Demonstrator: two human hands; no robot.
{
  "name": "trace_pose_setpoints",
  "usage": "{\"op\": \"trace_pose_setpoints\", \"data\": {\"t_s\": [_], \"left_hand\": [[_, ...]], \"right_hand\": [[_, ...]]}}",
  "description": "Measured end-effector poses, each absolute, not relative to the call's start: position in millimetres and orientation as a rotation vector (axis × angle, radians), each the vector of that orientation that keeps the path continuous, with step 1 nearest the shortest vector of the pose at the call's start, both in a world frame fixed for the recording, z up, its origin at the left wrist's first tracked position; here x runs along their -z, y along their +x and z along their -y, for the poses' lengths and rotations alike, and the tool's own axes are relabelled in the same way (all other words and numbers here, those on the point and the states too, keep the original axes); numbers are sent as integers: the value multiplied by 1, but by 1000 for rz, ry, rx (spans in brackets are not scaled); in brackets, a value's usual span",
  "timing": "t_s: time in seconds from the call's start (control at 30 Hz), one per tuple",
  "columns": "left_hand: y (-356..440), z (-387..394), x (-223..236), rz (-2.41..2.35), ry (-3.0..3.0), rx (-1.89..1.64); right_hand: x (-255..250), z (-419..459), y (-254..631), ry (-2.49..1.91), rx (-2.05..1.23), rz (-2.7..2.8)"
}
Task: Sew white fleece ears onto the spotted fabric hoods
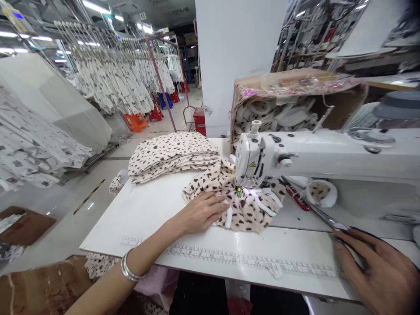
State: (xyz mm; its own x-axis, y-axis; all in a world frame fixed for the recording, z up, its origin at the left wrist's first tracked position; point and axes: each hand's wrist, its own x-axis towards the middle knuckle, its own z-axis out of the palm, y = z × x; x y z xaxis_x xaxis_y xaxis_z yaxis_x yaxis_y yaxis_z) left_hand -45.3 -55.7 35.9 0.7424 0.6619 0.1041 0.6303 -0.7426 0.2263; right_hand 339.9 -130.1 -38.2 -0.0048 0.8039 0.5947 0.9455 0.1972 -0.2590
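Our flat left hand [200,213] rests on spotted fabric [252,214] beside the machine needle [239,186]. Our right hand [374,271] nears the shears [320,213], grip unclear.

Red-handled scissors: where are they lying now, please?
In the head view, the red-handled scissors lie on the sewing table, right of the spotted fabric, blades reaching toward the right hand.

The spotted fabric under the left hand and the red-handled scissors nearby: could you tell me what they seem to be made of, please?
The spotted fabric looks like a soft matt knit, perhaps cotton, since it lies in limp folds. The scissors seem to have shiny steel blades, going by their glint, and red plastic-coated handles.
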Motion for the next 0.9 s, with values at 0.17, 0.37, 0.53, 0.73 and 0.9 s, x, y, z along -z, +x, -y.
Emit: {"op": "trace_pose_setpoints", "data": {"t_s": [0.17, 0.37, 0.53, 0.73, 0.9], "left_hand": [[-43, 67, -39, -1141, 2756, -246], [-19, 61, -42, -1057, 2869, -537], [-1, 56, -36, -857, 2881, -413], [-3, 55, -20, -1010, 2760, -405], [-4, 56, -15, -1082, 2619, -464]], "right_hand": [[5, 116, 290, -1436, 130, 1910], [-19, 53, 255, -1705, -629, 1678], [-20, 33, 253, -1635, -978, 1611], [-21, 58, 258, -1531, -1222, 1434], [-13, 56, 262, -1495, -1367, 1224]]}}
